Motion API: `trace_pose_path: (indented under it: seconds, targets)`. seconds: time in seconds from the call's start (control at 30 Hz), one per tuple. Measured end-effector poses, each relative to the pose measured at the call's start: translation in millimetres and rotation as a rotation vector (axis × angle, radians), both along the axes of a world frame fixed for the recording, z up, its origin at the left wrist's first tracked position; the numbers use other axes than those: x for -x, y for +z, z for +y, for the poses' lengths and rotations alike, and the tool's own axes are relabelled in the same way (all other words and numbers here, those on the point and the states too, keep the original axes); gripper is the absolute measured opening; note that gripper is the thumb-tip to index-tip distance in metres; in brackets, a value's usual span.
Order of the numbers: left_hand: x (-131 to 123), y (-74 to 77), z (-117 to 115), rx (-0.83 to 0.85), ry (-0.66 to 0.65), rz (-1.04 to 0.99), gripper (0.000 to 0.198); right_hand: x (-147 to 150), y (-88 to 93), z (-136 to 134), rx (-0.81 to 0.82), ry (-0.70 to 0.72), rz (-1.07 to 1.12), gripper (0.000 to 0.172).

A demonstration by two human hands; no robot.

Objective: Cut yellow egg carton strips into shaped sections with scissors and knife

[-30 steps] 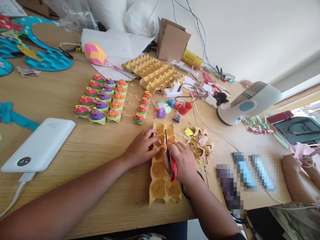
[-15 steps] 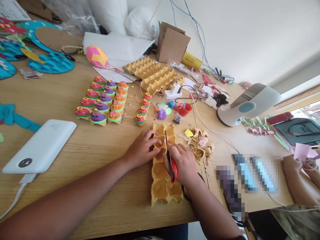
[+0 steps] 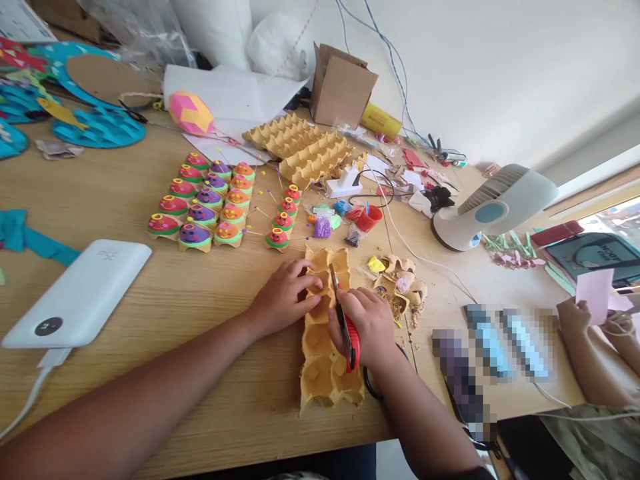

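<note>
A yellow egg carton piece (image 3: 317, 340), two cups wide, lies lengthwise before me on the table. My left hand (image 3: 286, 297) grips its left edge, fingers bent over the rim and into the cups. Closed around a red utility knife (image 3: 353, 345) is my right hand (image 3: 367, 327). The blade points away from me and lies along the ridge between the two rows of cups. Whether it has cut through there I cannot tell. Right of the carton are torn carton cups (image 3: 400, 283) with crumbs and a yellow lump (image 3: 376, 265).
Beyond the carton stand rows of painted carton-cup figures (image 3: 203, 200) with pins nearby. Egg trays (image 3: 300, 147), a red cup (image 3: 369, 218) and a fan (image 3: 490, 207) stand farther back. A power bank (image 3: 80, 293) lies left. At right, another person's hands (image 3: 575, 317) hold pink paper.
My right hand and the knife have shifted slightly toward me and to the right along the carton. My left hand stays put. The other person's pink paper is raised higher.
</note>
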State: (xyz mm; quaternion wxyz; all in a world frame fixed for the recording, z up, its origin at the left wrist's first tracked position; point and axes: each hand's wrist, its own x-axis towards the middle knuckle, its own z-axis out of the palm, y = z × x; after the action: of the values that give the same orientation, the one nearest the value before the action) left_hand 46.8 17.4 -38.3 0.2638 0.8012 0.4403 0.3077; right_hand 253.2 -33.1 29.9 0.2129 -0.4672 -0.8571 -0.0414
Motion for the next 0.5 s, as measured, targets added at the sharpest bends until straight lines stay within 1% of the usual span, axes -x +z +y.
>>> trace_pose_path:
  seconds: [0.27,0.4,0.5]
  targets:
    - [-0.3,-1.5,1.0,0.005,-0.004,-0.007,0.020,-0.8,-4.1,4.8,0.052,-0.027,0.035,0.011]
    - [-0.6,-0.4,0.4,0.010,-0.002,0.002,0.019,0.0,-0.8,-0.8,0.000,-0.002,0.020,0.011]
    - [-0.4,-0.8,0.5,0.010,-0.007,0.005,0.019,3.7,-2.2,0.0,-0.018,-0.011,-0.014,0.013]
